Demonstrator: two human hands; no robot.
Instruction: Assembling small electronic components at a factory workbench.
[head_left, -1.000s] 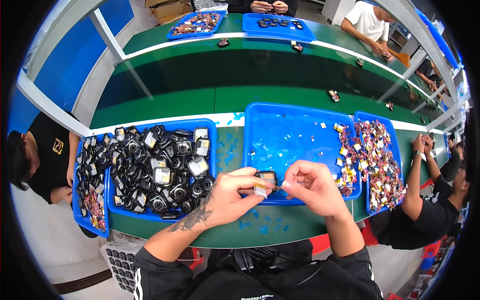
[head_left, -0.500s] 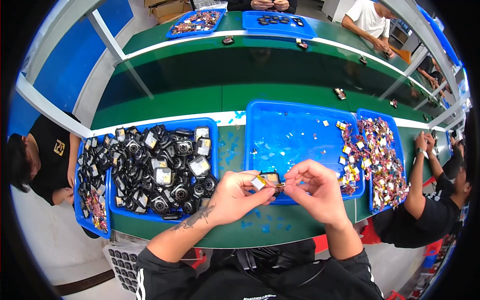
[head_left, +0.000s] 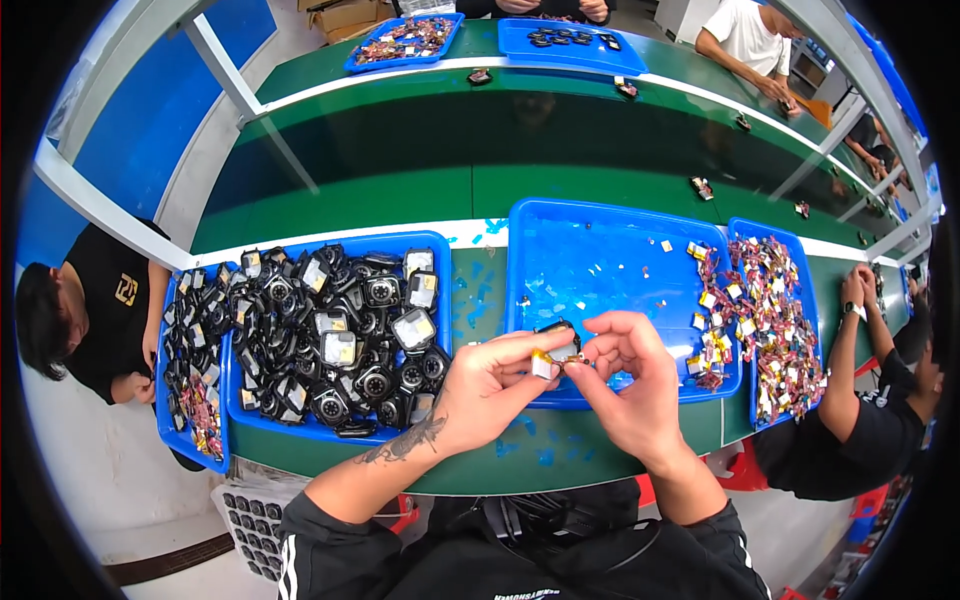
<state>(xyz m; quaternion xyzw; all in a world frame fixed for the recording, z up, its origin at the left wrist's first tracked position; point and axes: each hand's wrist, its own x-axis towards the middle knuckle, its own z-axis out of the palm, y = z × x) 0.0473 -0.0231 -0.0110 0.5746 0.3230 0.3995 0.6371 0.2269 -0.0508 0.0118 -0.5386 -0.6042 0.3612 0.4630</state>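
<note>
My left hand (head_left: pixel 480 392) is closed around a black smartwatch case (head_left: pixel 555 327), holding it tilted over the near edge of the middle blue tray (head_left: pixel 590 255). A small silver-and-yellow battery (head_left: pixel 542 364) sits against the case by my left thumb. The fingers of my right hand (head_left: pixel 640 390) pinch at the case's right side, next to the battery. What lies between those fingertips is too small to make out. Small batteries with reddish wires (head_left: pixel 712 350) are heaped in the right part of the middle tray.
At left, a blue tray (head_left: pixel 443 300) is piled with watch cases (head_left: pixel 340 349); a narrower tray (head_left: pixel 218 440) adjoins it. Another tray (head_left: pixel 812 300) of wired batteries stands at right. Blue film scraps (head_left: pixel 475 300) litter the green bench. Co-workers sit left, right and across.
The view has shifted slightly, moving the scene rightward. The watch case has tipped more upright in my left hand, and the battery has turned beside it. My right fingers stay at its side.
</note>
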